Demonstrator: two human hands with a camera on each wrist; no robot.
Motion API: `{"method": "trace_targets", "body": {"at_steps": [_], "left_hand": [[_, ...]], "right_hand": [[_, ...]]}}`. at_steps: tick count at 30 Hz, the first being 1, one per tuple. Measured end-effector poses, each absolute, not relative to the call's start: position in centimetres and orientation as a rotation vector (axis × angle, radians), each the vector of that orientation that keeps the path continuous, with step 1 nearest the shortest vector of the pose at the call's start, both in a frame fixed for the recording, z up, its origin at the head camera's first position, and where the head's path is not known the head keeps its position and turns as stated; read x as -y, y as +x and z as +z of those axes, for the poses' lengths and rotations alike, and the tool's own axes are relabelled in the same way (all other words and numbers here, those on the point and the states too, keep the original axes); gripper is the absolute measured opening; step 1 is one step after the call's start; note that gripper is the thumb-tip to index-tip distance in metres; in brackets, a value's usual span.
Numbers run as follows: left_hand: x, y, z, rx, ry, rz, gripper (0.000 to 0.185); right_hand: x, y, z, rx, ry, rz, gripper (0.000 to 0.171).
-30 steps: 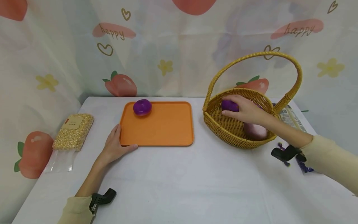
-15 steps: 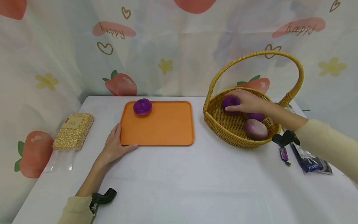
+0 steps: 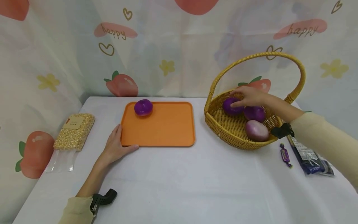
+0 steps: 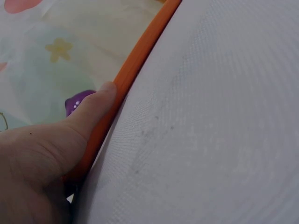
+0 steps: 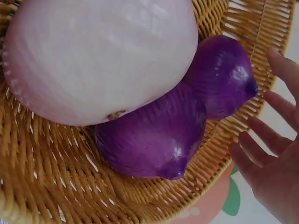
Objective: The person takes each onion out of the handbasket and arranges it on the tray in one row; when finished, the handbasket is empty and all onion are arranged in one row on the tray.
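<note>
The right hand [image 3: 247, 97] reaches into the wicker basket [image 3: 223, 126]. In the right wrist view its fingers [image 5: 261, 154] are spread apart and straight, and they hold nothing. In the head view the fingertips sit right at the top of a purple onion [image 3: 231, 106], but it is hard to tell if they touch it. That purple onion lies in the basket on the side nearest the tray. A second purple onion [image 3: 254, 114] lies just beside it, and a pale pink onion [image 3: 256, 130] lies in front of that one, close to the basket's near rim. In the right wrist view the three onions press against each other. The basket's tall handle [image 3: 260, 56] arches over the hand.

The left hand [image 3: 115, 148] rests on the white table [image 3: 179, 180] at the near left corner of the orange tray [image 3: 165, 130]. Its thumb lies along the tray's front edge and its other fingers lie along the tray's left edge, fairly straight and touching it. Another purple onion [image 3: 143, 107] sits on the tray near its far left corner, well apart from the hand.

A bag of corn kernels [image 3: 74, 132] lies on the table left of the tray. A small purple wrapped sweet [image 3: 285, 155] and a dark blue packet [image 3: 309, 158] lie on the table to the right of the basket.
</note>
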State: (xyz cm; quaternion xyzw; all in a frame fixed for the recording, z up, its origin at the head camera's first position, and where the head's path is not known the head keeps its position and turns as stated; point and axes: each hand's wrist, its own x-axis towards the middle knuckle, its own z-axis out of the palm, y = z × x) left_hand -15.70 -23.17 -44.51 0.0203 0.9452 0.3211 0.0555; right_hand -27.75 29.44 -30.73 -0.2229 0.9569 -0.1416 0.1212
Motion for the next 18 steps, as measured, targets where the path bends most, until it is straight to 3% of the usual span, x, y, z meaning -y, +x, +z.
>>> {"method": "trace_targets", "body": {"at_steps": [18], "left_hand": [[23.3, -16.0, -44.7, -2.866, 0.071, 0.986, 0.120]], "right_hand": [[-29.9, -29.0, -32.3, -2.664, -0.539, -0.436, 0.067]]}}
